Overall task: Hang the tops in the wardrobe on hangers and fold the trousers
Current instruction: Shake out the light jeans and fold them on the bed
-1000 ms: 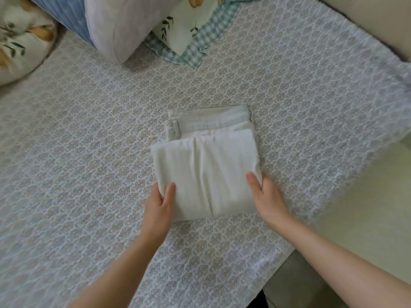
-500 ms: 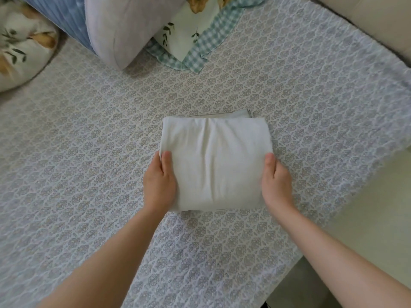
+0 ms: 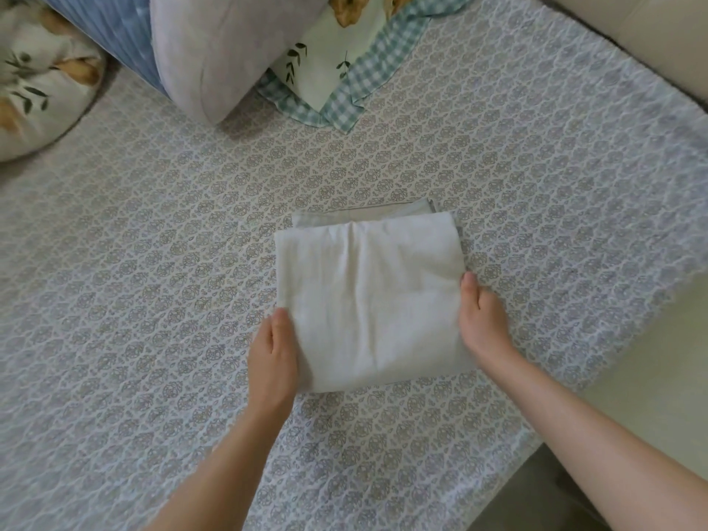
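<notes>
Patterned bedspread point(image 3: 153, 262) beneath folded trousers point(image 3: 367, 300)

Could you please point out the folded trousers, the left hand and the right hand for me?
folded trousers point(image 3: 367, 300): head view, middle of the top layer.
left hand point(image 3: 272, 358): head view, back of the hand.
right hand point(image 3: 483, 323): head view, back of the hand.

cream trousers point(image 3: 367, 300), grey medallion-print bedspread point(image 3: 153, 262)
</notes>
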Demonstrator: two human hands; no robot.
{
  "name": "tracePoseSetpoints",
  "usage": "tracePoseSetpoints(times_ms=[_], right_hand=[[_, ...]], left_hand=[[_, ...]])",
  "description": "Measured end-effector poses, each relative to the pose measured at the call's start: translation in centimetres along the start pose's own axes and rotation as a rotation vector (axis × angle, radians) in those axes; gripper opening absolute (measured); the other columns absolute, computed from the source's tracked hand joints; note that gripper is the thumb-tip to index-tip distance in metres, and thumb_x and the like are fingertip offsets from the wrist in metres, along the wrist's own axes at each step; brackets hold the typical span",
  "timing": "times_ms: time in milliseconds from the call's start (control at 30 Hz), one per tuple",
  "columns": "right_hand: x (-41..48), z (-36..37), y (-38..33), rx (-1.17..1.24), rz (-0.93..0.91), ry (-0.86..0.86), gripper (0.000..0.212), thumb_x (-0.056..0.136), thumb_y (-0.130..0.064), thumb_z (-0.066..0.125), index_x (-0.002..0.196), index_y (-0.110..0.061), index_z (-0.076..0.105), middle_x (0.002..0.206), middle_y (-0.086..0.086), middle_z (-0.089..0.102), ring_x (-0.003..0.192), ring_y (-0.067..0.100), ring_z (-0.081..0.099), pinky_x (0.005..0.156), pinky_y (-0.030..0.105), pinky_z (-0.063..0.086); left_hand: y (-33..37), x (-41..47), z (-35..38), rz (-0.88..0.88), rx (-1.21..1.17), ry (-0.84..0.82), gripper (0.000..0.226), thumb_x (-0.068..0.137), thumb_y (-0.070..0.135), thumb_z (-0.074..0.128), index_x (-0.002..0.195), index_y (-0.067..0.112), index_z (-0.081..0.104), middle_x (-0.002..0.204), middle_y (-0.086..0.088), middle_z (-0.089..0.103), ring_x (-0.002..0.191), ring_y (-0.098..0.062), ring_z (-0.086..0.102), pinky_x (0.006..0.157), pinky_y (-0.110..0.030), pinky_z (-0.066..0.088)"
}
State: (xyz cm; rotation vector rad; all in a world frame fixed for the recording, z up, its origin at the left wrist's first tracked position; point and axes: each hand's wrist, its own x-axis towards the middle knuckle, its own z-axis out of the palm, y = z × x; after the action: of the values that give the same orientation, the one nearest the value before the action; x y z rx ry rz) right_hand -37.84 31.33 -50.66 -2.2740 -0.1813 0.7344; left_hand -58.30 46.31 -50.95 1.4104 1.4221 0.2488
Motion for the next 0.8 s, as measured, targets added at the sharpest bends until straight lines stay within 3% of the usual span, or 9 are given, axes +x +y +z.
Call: tracePoseSetpoints(times_ms=[67,167,233,333,467,533,600,667,800], right_hand=[[0.0,-0.1,-0.3,-0.013,0.014,-0.033,0.062,0.105,-0.041,0.022,0.086,0.003,0.061,0.075,0.019,0.061,0.064,0.022,0.053,0.055,0.028,0.038],[0.1,-0.7,-1.2,-0.037,0.018,-0.069,0.062,0.105,-0.042,0.022,0.091,0.005,0.061,0.079,0.019,0.061,0.068,0.023,0.054,0.058,0.025,0.038],[0.1,-1.4,-2.3,-0.013,-0.011,-0.043,0.061,0.105,-0.042,0.024,0.091,0.006,0.059,0.076,0.016,0.056,0.067,0.022,0.051,0.058,0.028,0.036],[0.2,-2.2,-4.0,0.064,-0.08,0.001,0.049,0.105,-0.041,0.025,0.085,-0.007,0.053,0.073,0.006,0.05,0.065,0.016,0.048,0.058,0.028,0.037],[1.4,-1.5,-4.7,0.11,-0.12,0.072,0.042,0.105,-0.039,0.027,0.088,-0.012,0.053,0.081,0.008,0.054,0.07,0.015,0.05,0.062,0.027,0.04],[2.1,-0.8,-4.2,0.078,-0.086,0.054,0.039,0.105,-0.039,0.028,0.086,-0.015,0.053,0.077,0.004,0.052,0.067,0.014,0.048,0.059,0.026,0.039],[2.4,-0.1,-3.6,-0.011,-0.023,-0.009,0.044,0.105,-0.041,0.027,0.083,-0.014,0.052,0.07,0.002,0.049,0.059,0.013,0.046,0.052,0.026,0.035],[2.4,0.3,-3.3,-0.096,0.004,-0.028,0.046,0.105,-0.043,0.026,0.083,-0.013,0.053,0.067,0.002,0.051,0.056,0.015,0.047,0.048,0.026,0.031],[2.4,0.0,-3.8,-0.112,0.015,0.081,0.027,0.104,-0.035,0.035,0.101,-0.012,0.05,0.088,0.006,0.059,0.07,0.019,0.055,0.052,0.028,0.035]], left_hand=[[0.3,0.0,-0.2,-0.003,0.024,-0.067,0.068,0.088,0.069,0.045,0.086,0.004,0.063,0.083,-0.013,0.065,0.071,-0.028,0.058,0.065,-0.037,0.045],[1.6,0.2,-0.7,0.005,0.022,-0.086,0.066,0.08,0.062,0.053,0.085,-0.004,0.063,0.083,-0.021,0.067,0.068,-0.035,0.06,0.061,-0.038,0.045],[3.0,0.3,-1.0,0.046,-0.017,-0.082,0.062,0.089,0.054,0.057,0.084,-0.007,0.061,0.075,-0.02,0.063,0.061,-0.025,0.056,0.059,-0.035,0.042],[5.0,0.8,-1.3,0.107,-0.042,-0.061,0.057,0.097,0.043,0.055,0.076,-0.01,0.054,0.065,-0.011,0.054,0.057,-0.018,0.048,0.055,-0.03,0.038],[6.2,2.7,-0.8,0.194,-0.005,-0.032,0.047,0.099,0.041,0.05,0.064,0.01,0.046,0.055,0.004,0.044,0.046,-0.005,0.039,0.045,-0.015,0.031],[5.4,3.3,-0.1,0.174,0.04,-0.044,0.046,0.1,0.043,0.047,0.064,0.014,0.047,0.056,0.005,0.048,0.048,-0.007,0.044,0.047,-0.021,0.035],[3.8,3.5,0.4,0.081,0.135,-0.063,0.049,0.1,0.049,0.042,0.072,0.012,0.057,0.066,-0.004,0.06,0.06,-0.021,0.056,0.056,-0.035,0.043],[2.6,3.3,0.5,-0.009,0.173,-0.08,0.054,0.1,0.052,0.038,0.078,0.009,0.061,0.075,-0.011,0.064,0.067,-0.027,0.058,0.061,-0.038,0.045],[3.4,2.8,1.2,-0.021,0.291,0.074,0.043,0.102,0.046,0.039,0.094,0.008,0.056,0.086,-0.008,0.063,0.076,-0.025,0.057,0.064,-0.036,0.043]])
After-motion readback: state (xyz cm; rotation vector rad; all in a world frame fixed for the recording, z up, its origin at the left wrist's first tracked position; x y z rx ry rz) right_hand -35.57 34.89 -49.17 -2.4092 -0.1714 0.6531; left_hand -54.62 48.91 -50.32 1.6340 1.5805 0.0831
